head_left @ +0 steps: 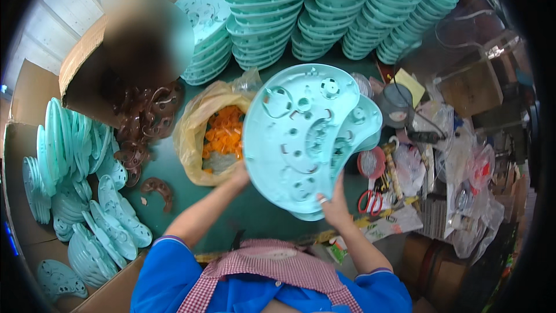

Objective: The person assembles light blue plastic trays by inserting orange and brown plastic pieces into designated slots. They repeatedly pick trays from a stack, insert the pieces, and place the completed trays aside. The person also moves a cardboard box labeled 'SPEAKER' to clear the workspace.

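Observation:
Both hands hold turquoise moulded plastic plates (272, 150), broad and rounded with holes, bosses and a curved cut-out, above the middle of the table. More than one piece shows, overlapping at the right and lower edges. My left hand (240, 175) grips the lower left edge, its fingers mostly hidden beneath. At the lower right edge my right hand (336, 207) is closed, thumb on the near side and the other fingers partly hidden. Just left of the plates, an open yellowish plastic bag (188, 139) contains small orange plastic parts (223, 133).
Tall stacks of turquoise plates (266, 8) line the back of the green table (200, 220). A tipped cardboard box (81, 61) spills brown curved parts (153, 110) at left, beside a carton of turquoise pieces (75, 156). Red-handled scissors (369, 202) and a pink bowl (370, 162) lie right.

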Demonstrator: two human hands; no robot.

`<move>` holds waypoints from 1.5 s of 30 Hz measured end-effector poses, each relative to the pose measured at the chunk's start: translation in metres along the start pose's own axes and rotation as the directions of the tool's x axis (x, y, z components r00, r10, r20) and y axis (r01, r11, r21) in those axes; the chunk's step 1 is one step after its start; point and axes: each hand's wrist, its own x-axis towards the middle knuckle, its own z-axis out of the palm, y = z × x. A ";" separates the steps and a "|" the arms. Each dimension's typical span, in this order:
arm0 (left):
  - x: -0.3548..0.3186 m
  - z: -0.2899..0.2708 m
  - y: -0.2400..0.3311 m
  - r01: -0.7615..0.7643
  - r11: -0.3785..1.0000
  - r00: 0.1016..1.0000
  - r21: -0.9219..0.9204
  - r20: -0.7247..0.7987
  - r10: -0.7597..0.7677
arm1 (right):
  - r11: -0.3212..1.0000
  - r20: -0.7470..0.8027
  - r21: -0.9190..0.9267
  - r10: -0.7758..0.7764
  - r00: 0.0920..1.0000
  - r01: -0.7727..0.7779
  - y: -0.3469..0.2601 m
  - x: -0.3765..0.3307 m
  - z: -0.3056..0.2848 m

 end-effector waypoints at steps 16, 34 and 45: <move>-0.229 -0.121 0.013 -0.030 0.997 0.972 0.074 -0.229 0.047 | 0.993 0.155 -0.121 0.034 0.987 -0.015 -0.010 0.001 0.049; -0.281 -0.066 -0.031 -0.080 0.997 0.910 0.013 -0.407 0.078 | 0.515 0.201 0.733 0.459 0.865 -0.444 -0.024 -0.119 0.048; -0.275 -0.068 -0.026 -0.184 0.960 0.938 0.212 -0.253 0.236 | 0.797 -0.230 0.603 0.225 0.947 -0.043 0.027 -0.159 0.073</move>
